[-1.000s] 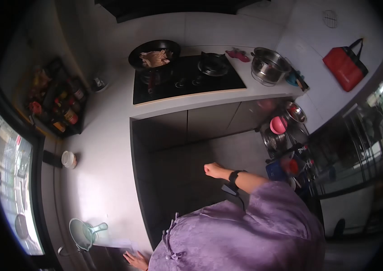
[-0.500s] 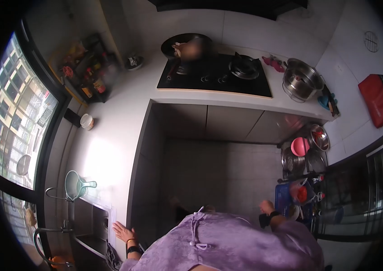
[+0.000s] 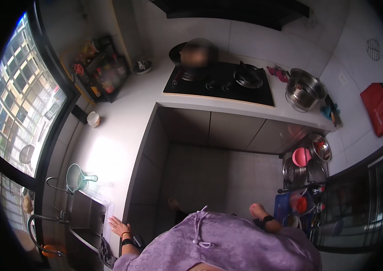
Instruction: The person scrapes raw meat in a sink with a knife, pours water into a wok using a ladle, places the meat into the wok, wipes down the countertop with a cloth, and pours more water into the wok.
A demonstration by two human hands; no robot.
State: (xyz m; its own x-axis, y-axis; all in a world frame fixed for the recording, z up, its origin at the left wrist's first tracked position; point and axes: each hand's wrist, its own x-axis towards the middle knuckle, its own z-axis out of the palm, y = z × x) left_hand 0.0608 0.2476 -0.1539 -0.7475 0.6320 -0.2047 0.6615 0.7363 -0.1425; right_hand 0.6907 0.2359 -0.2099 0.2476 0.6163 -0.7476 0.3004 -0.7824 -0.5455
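Observation:
My left hand [image 3: 119,226] rests on the counter edge beside the sink [image 3: 83,219], fingers spread and holding nothing. A grey cloth [image 3: 106,254] hangs over the sink's front edge, close to that wrist. A pale green water dipper [image 3: 78,178] stands at the sink's far end, its handle toward the counter. Away from the counter, my right hand [image 3: 258,210] hangs in the air over the floor with its fingers curled in. No object shows in it. The nearest things to it are the blue crate [image 3: 282,205] and the bottles on the right.
Ahead, a black hob [image 3: 218,86] carries a wok [image 3: 178,54], partly blurred, and a small black pan [image 3: 248,76]. A steel pot [image 3: 305,89] stands to their right. A rack with a pink bowl [image 3: 300,156] and steel bowls is at right. Bottles fill a shelf [image 3: 103,74] at left.
The view has tilted, so the hob and counter sit slightly lower. My right hand has swung inward, to the left. My left hand stays at the counter edge by the sink.

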